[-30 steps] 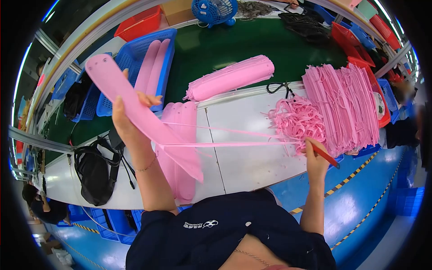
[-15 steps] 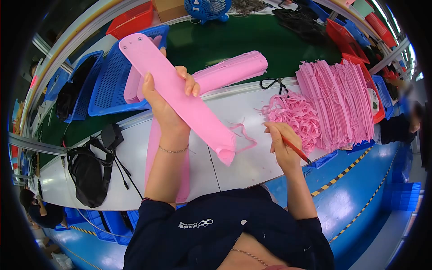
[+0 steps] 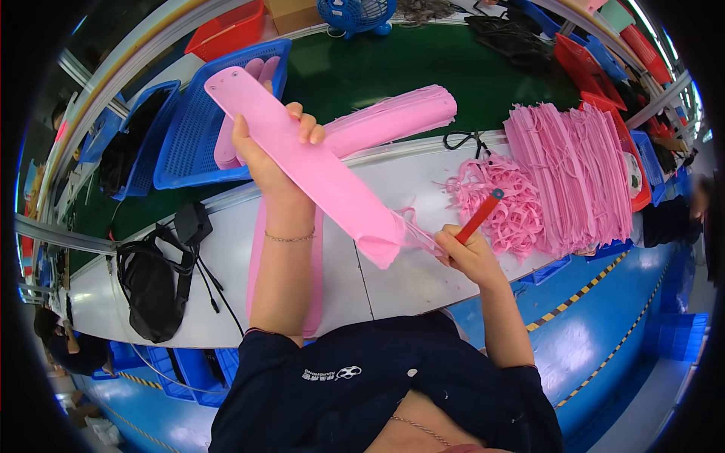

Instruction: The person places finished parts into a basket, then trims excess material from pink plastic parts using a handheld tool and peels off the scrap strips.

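Note:
My left hand (image 3: 276, 167) is wrapped round a long flat pink strip (image 3: 321, 172), rounded at its upper end with small metal eyelets. Its lower end is folded open, and thin pink trimmings (image 3: 414, 226) trail from there. In my right hand (image 3: 472, 258) is a slim tool with a red handle (image 3: 480, 215); its handle end points up and its working tip is hidden. The fingertips of that hand meet the end of the trimmings. Under my left forearm another pink strip (image 3: 311, 291) lies on the white table (image 3: 400, 291).
Behind the strip lies a pink bundle (image 3: 400, 117). A heap of pink offcuts (image 3: 506, 211) and stacked pink pieces (image 3: 566, 177) are on the right. A blue basket (image 3: 185, 155) holds pink strips at left. A black pouch (image 3: 151, 291) with cables sits nearby.
My right hand has moved left to the trimmings at the strip's lower end. The red handle has swung from pointing down to pointing up. The left hand still holds the strip.

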`<state>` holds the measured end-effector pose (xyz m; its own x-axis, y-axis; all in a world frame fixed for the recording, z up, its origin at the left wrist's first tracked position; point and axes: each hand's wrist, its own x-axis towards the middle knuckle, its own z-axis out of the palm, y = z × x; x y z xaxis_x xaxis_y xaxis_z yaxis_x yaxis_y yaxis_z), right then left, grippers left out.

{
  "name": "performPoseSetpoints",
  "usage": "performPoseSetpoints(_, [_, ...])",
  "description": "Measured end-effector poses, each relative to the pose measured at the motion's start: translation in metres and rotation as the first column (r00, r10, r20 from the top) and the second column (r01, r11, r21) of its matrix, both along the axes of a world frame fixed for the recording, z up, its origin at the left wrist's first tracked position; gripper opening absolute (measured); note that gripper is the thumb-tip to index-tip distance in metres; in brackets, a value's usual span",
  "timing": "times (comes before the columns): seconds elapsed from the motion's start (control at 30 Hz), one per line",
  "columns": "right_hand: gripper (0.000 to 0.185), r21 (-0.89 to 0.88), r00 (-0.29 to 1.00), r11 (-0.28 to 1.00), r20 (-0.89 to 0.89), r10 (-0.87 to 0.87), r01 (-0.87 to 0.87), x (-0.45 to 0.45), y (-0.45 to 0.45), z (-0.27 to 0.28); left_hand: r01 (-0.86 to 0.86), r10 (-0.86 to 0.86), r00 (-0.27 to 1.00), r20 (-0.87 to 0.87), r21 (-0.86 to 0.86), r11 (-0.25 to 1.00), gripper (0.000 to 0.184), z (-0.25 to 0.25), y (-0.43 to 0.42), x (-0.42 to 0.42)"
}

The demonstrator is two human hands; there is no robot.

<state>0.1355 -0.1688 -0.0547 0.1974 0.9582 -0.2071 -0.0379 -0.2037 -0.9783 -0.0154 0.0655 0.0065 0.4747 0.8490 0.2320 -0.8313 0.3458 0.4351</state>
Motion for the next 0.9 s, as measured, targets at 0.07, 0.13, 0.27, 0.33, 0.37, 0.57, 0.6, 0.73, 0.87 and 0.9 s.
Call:
performPoseSetpoints(0.07, [0.038, -0.057, 0.995, 0.993, 0.016, -0.101, 0.102, 0.009, -0.018, 0.005, -0.139, 0.14, 0.99, -0.012, 0.043, 0.989, 0.052, 0.001, 0.023, -0.014])
performPoseSetpoints(0.13, [0.035, -0.029, 0.99, 0.989, -0.019, -0.143, 0.142, 0.019, -0.035, 0.003, -0.239, 0.239, 0.971, -0.029, 0.0, 0.971, 0.05, 0.001, 0.041, -0.027])
performPoseSetpoints(0.27, [0.034, 0.04, 0.96, 0.968, -0.147, -0.239, 0.247, 0.019, -0.04, 0.017, -0.419, 0.425, 0.9, -0.092, 0.084, 0.904, 0.046, -0.004, 0.052, -0.035])
performPoseSetpoints(0.33, [0.034, 0.077, 0.962, 0.969, -0.155, -0.223, 0.237, 0.022, -0.034, 0.018, -0.379, 0.388, 0.917, -0.097, 0.099, 0.92, 0.046, -0.005, 0.047, -0.03])
performPoseSetpoints(0.37, [0.033, 0.04, 0.961, 0.964, -0.096, -0.258, 0.263, 0.021, -0.027, 0.021, -0.336, 0.348, 0.932, -0.1, 0.115, 0.935, 0.046, -0.004, 0.043, -0.025])
performPoseSetpoints(0.57, [0.017, 0.292, 0.835, 0.863, 0.257, -0.487, 0.413, -0.004, 0.017, 0.024, -0.231, 0.251, 0.956, -0.152, 0.135, 0.963, 0.052, 0.006, -0.008, 0.017])
performPoseSetpoints(0.6, [0.014, 0.289, 0.899, 0.91, 0.234, -0.369, 0.298, -0.006, 0.017, 0.026, -0.211, 0.242, 0.951, -0.194, 0.167, 0.963, 0.054, 0.005, -0.014, 0.021])
performPoseSetpoints(0.73, [0.013, 0.134, 0.992, 0.991, 0.128, 0.01, -0.027, -0.019, 0.023, 0.04, -0.15, 0.185, 0.96, -0.211, 0.172, 0.974, 0.058, 0.006, -0.033, 0.032])
performPoseSetpoints(0.87, [0.018, 0.131, 0.989, 0.983, -0.058, 0.137, -0.128, -0.016, 0.017, 0.04, -0.153, 0.204, 0.946, -0.252, 0.209, 0.966, 0.058, 0.01, -0.032, 0.034])
performPoseSetpoints(0.9, [0.021, 0.163, 0.987, 0.973, -0.005, 0.163, -0.16, -0.017, 0.015, 0.037, -0.175, 0.233, 0.933, -0.274, 0.221, 0.96, 0.056, 0.01, -0.029, 0.034])
